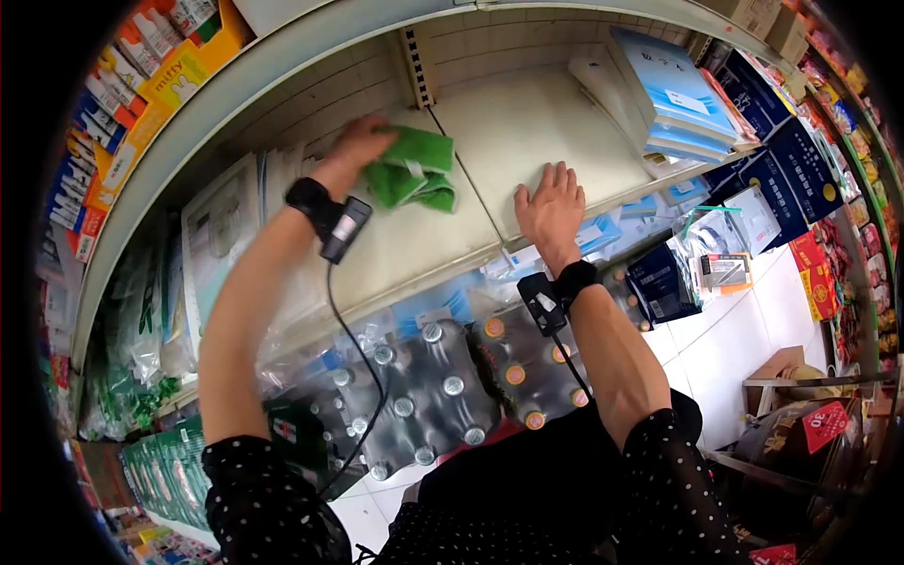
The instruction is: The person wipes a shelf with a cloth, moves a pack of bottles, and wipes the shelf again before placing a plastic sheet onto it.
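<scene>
My left hand, a little blurred, is at the upper left edge of a green cloth and appears to grip it. The cloth lies bunched and folded on the pale shelf, with a small white tag showing. My left fingertips are partly hidden by blur. To the right, my right hand rests flat near the shelf's front edge with its fingers stretched out, holding nothing. Both wrists wear black bands with small wired devices.
Blue books are stacked at the shelf's right end; plastic-wrapped packets stand at its left. Below are shrink-wrapped bottles and dark blue boxes. An orange display box of pens is at upper left.
</scene>
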`<state>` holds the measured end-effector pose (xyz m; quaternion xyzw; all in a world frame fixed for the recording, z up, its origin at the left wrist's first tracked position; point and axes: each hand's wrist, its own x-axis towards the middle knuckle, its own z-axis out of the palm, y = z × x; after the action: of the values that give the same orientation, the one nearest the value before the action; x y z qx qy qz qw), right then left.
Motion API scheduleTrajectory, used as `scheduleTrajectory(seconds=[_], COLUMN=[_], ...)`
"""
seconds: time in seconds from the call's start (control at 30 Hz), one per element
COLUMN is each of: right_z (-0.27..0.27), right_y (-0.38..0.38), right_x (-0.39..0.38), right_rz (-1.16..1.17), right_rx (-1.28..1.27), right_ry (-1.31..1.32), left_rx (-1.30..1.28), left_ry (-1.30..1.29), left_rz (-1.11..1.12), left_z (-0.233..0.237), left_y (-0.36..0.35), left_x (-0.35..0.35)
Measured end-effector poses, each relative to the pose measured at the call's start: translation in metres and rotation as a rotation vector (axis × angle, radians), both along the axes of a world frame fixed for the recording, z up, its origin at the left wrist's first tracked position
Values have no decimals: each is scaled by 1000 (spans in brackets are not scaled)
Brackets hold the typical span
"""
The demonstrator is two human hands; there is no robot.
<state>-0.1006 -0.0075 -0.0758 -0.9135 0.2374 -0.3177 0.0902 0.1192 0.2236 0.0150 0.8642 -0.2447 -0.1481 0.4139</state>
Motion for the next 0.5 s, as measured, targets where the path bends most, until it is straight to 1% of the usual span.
scheduleTrajectory(seconds=[0.03,0.1,0.13,0.2,0.27,0.3,0.37,0.43,0.47,0.5], right_z=[-1,-2,-1,0,-2,-3,-2,-2,-3,-3], right_y=[-1,-1,-1,1,-2,-1,-2,0,-1,-1], right_x=[1,0,-1,0,-1,-1,-1,-1,0,0], right_rz=[-2,-3,0,19,26,18,19,22,20,19], right_rx=[-5,-2,2,6,1,-12,-23,-33,-40,-46], right_ry=[1,18,30,42,41,32,27,25,26,28], left_rx=[167,454,570,751,871,898,779,709,709,711], left_ry=[-60,-186,-258,-353,-407,-401,-447,-514,-467,-419], left_rz=[-65,-102,-69,-28,-35,14,33,8,20,30], left_z=[-49,-82,-71,-43,-24,-30,-50,-94,-84,-62], left_y=[-18,-42,-54,-65,-72,-79,-79,-74,-76,-75], left_x=[19,14,-19,-45,-47,-36,-8,53,52,46])
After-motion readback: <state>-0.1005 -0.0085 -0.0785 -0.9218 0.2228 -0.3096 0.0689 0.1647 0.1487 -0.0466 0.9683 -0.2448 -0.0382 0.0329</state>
